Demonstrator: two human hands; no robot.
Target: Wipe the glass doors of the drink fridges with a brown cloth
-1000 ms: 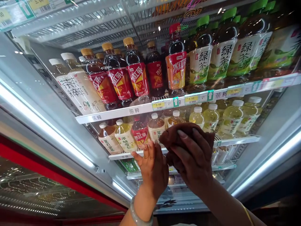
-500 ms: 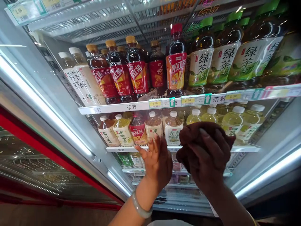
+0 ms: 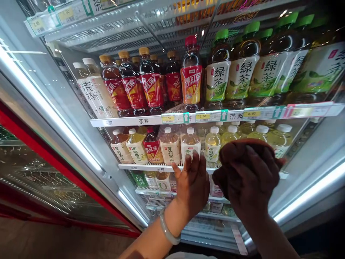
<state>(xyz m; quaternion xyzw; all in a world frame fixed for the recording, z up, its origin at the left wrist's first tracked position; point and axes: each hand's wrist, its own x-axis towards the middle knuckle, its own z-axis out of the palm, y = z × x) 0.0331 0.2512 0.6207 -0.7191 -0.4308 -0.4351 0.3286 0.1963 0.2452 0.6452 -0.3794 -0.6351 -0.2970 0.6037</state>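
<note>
My left hand [image 3: 192,183], with a pale bangle [image 3: 169,227] at the wrist, is raised with fingers apart and nothing in it. Its fingertips overlap the lower part of a white-capped tea bottle [image 3: 190,144] in the view; whether they touch it I cannot tell. To its right, my right hand [image 3: 252,180] is in shadow, its fingers closed round a dark brown bunched cloth [image 3: 242,141]. The cloth blocks part of the row of pale yellow drink bottles [image 3: 231,133] behind it.
The upper shelf carries red-labelled iced tea bottles [image 3: 152,90] and green-capped green tea bottles [image 3: 218,81]. Its front edge bears a price strip [image 3: 151,120]. A red frame [image 3: 54,158] runs down the left, beside a bright light tube [image 3: 56,111]. Lower shelves hold more drinks.
Both hands have shifted right and slightly down across the view, the right one still gripping the cloth. The bottles on the upper shelf appear farther left as the view has turned a little.
</note>
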